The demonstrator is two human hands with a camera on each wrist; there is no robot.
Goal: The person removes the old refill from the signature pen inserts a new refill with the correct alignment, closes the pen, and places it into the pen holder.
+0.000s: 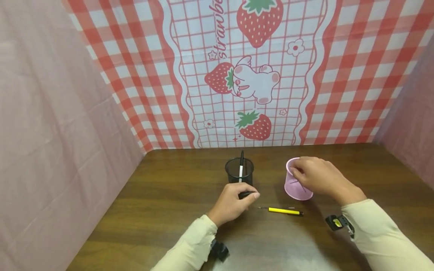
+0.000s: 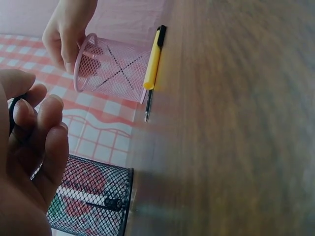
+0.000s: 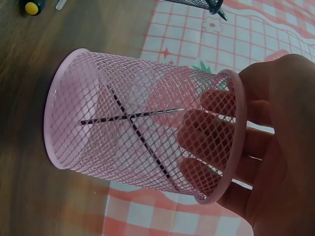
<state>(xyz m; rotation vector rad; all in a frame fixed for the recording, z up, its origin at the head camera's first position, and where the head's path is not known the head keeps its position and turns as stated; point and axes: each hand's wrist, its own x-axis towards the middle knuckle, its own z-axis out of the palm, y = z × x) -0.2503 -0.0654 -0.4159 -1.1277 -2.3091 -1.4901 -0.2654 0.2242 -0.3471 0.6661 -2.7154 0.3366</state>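
My right hand (image 1: pixel 315 175) reaches over the rim of a pink mesh pen cup (image 1: pixel 298 190), its fingers inside. Two thin dark pen refills (image 3: pixel 145 140) cross each other in the cup. One refill's pale tip lies right at my fingertips. My left hand (image 1: pixel 234 201) grips a small black object (image 1: pixel 245 195), mostly hidden by the fingers, in front of a black mesh pen cup (image 1: pixel 234 175). A black-and-white pen (image 1: pixel 241 169) leans in that black cup. Between the hands lies a yellow pen barrel (image 1: pixel 284 211) with a black end and a refill sticking out.
A small clear piece (image 1: pixel 291 207) lies just behind the yellow barrel on the brown wooden table (image 1: pixel 183 233). A strawberry-print checked cloth (image 1: pixel 217 128) hangs along the table's far edge. Pink curtains (image 1: pixel 68 131) hang at both sides.
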